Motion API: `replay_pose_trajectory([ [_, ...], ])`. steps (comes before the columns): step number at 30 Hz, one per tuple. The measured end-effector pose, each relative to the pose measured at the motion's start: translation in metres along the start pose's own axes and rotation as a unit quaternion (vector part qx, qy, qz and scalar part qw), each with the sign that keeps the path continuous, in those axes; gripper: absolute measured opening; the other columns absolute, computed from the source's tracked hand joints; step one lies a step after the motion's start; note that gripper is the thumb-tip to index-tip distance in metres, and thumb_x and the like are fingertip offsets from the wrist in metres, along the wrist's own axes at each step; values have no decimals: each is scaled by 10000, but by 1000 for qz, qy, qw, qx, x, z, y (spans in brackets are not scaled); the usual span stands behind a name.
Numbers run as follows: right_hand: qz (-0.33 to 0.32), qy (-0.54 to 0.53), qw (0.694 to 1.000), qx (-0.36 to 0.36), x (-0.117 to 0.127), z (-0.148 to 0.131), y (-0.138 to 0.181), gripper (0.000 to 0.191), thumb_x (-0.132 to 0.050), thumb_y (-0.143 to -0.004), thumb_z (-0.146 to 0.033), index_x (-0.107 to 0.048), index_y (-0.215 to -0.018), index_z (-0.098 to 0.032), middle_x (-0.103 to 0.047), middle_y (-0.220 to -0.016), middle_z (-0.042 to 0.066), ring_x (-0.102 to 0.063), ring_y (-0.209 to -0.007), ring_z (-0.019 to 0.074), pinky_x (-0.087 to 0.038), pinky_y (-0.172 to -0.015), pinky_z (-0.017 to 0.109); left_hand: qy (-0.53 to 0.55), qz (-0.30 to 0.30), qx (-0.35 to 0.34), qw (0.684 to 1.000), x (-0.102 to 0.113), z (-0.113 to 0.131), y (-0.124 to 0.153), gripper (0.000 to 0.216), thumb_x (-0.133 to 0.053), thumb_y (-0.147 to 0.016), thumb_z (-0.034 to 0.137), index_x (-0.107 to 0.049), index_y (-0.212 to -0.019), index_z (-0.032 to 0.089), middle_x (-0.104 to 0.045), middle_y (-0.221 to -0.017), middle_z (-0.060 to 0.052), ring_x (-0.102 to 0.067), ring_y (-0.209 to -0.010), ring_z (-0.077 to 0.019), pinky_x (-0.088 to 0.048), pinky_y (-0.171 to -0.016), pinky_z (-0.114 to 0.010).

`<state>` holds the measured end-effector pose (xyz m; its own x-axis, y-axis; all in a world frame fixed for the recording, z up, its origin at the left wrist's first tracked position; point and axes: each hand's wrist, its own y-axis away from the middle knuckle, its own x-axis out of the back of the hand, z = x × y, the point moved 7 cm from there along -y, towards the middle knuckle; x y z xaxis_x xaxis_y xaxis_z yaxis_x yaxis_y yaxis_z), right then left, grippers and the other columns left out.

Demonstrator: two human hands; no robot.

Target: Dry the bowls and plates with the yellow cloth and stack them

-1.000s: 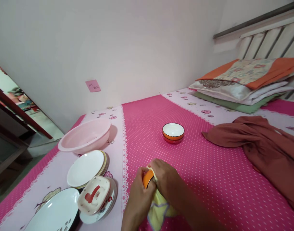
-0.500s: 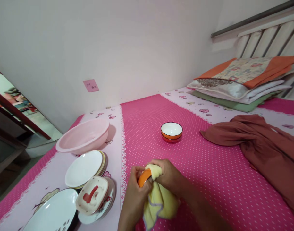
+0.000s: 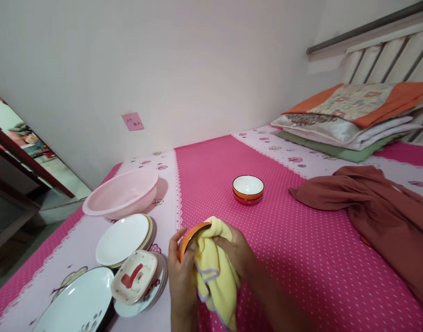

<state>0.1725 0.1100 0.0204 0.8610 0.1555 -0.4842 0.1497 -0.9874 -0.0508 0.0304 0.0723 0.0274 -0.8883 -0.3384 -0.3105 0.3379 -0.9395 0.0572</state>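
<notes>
My left hand grips an orange bowl by its rim, tilted on edge above the pink dotted bedspread. My right hand presses a yellow cloth into the bowl; the cloth drapes down and hides most of the bowl. A second orange bowl with a white inside stands upright further away on the bed, apart from both hands.
At the left lie a pink basin, a stack of white plates, a square dish with a red mark on more plates, and a large white plate. A brown garment lies right; folded bedding sits behind it.
Both hands have lifted the bowl and turned it, so its rim now shows at the top. The yellow cloth has spread over it and hangs lower.
</notes>
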Motion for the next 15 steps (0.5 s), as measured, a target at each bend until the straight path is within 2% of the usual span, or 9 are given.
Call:
replay_pose_trajectory([
  [4,75,-113,989,-61,-8,22,6,400,-814,-689,-349,-678,-1030,-192,-782,-920,54,-754,-889,272,-596,-862,397,-24,78,-66,994,-2,6,11,495,-720,-818,465,-618,-1239,226,-735,-1096,-55,-708,-981,-255,-557,-846,-337],
  [7,72,-173,976,-109,-15,36,10,357,-809,-675,-338,-681,-974,-188,-779,-856,58,-762,-868,286,-604,-820,399,-74,118,-134,981,-5,17,18,442,-703,-839,446,-621,-1210,221,-704,-1132,-57,-686,-1019,-256,-547,-875,-347],
  [9,43,-168,980,-102,-14,32,9,313,-791,-679,-315,-694,-948,-187,-781,-852,63,-762,-869,287,-603,-811,392,-102,84,-145,981,-8,22,16,460,-689,-848,420,-609,-1258,228,-695,-1181,-63,-674,-1059,-262,-534,-922,-366],
  [13,24,-56,997,-43,9,6,3,355,-752,-682,-249,-723,-1030,-185,-794,-914,59,-754,-862,268,-590,-794,366,-168,-73,-77,980,-17,21,6,509,-726,-806,385,-627,-1275,215,-719,-1213,-94,-672,-1104,-297,-523,-976,-418],
  [15,4,13,1000,-15,18,-5,1,386,-701,-695,-196,-732,-1079,-192,-797,-974,53,-745,-884,251,-578,-797,346,-180,-122,-49,975,-17,20,6,488,-739,-761,328,-667,-1227,202,-735,-1208,-107,-682,-1097,-305,-530,-967,-421],
])
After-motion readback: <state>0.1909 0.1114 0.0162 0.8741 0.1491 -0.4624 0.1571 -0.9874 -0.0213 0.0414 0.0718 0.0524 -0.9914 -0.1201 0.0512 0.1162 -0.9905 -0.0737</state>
